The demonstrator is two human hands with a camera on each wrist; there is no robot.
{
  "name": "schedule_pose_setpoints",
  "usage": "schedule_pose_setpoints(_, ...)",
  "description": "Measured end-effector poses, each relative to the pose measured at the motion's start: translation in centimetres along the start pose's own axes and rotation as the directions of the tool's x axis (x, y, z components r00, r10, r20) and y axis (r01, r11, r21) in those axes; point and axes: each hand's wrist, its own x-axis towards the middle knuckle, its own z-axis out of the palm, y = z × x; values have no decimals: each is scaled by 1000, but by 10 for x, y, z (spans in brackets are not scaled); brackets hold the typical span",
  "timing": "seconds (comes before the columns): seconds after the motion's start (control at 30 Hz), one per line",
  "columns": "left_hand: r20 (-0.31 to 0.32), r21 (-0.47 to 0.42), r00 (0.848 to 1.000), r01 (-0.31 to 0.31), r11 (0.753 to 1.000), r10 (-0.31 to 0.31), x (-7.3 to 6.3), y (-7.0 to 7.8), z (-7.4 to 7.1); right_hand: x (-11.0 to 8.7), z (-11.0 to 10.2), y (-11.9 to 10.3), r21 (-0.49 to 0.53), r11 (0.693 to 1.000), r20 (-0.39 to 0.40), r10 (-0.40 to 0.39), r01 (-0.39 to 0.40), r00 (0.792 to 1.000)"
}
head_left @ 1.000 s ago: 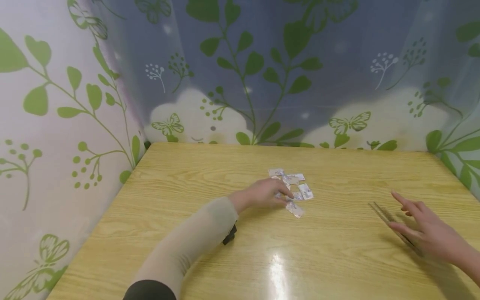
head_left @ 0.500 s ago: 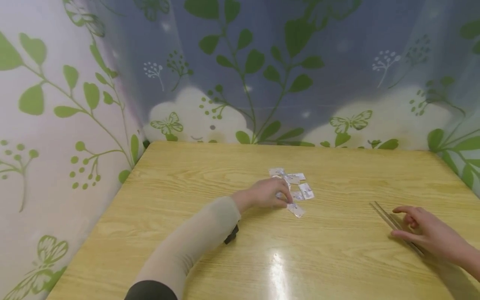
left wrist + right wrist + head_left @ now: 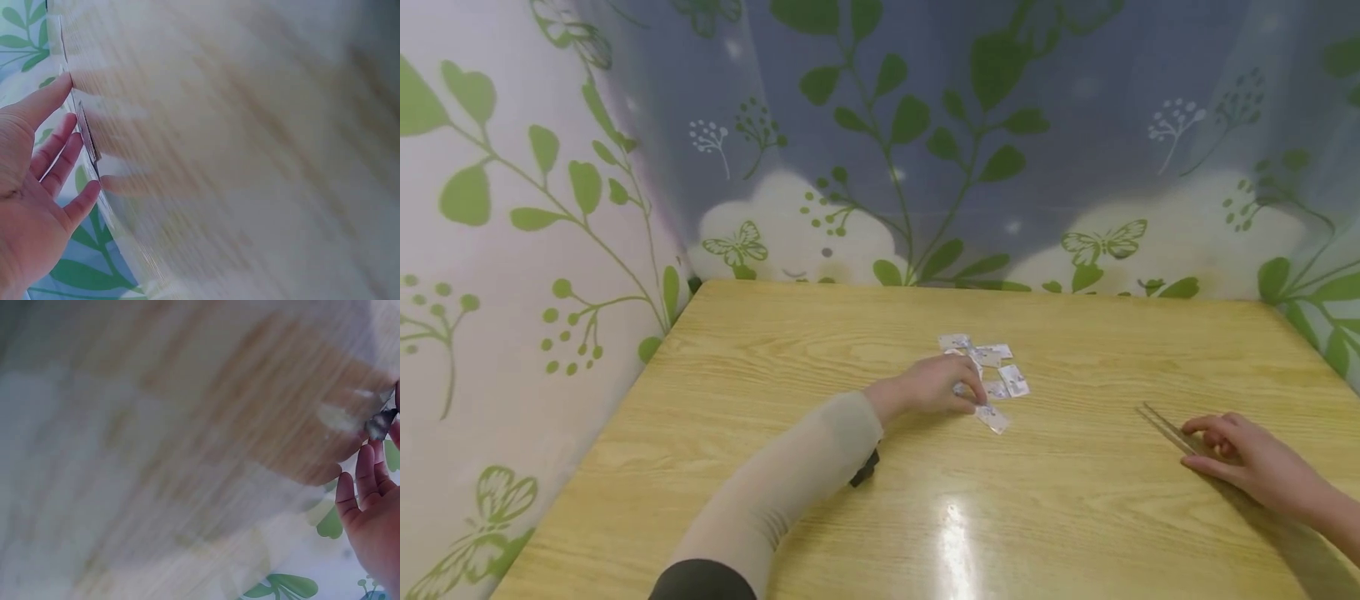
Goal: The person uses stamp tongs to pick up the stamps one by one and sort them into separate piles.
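Observation:
In the head view my left hand reaches over a small cluster of pale printed paper pieces. Its fingertips are right at the corner of the nearest piece and hide others. The left wrist view shows that hand's fingers spread, tips down at the table, beside a thin piece seen nearly edge-on. At the right, my right hand has thumb and curled index finger about thin metal tweezers, whose two tips point away toward the upper left. The right wrist view catches only part of that hand.
Everything lies on a wood-grain table. Behind it and along the left hangs a curtain printed with green leaves and butterflies. A black item shows beneath the left forearm. Lamp light glares on the front of the tabletop.
The right index finger, stretched out one second ago, has curled down toward the thumb around the tweezers. The left hand has stayed over the pieces with only a slight finger shift.

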Motion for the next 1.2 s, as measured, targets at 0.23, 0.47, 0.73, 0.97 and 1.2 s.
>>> schedule_pose_setpoints(0.23,-2,-6,1000,8,1000,-9,3,1,1,1,2,1,10,1000,-36,-25,26,999)
schedule_pose_setpoints(0.47,4,-14,1000,5,1000,-5,3,1,2,7,4,4,43,996,-72,-78,81,994)
schedule_pose_setpoints(0.73,4,-26,1000,-5,1000,5,4,1,3,15,1,-2,37,991,-73,-126,128,989)
schedule_pose_setpoints(0.97,6,-38,1000,1,999,-1,4,-1,3,32,-12,-25,86,990,-40,-113,116,993)
schedule_pose_setpoints(1.2,3,-39,1000,-6,999,6,3,-3,3,54,-20,-49,135,985,-21,-103,105,994)
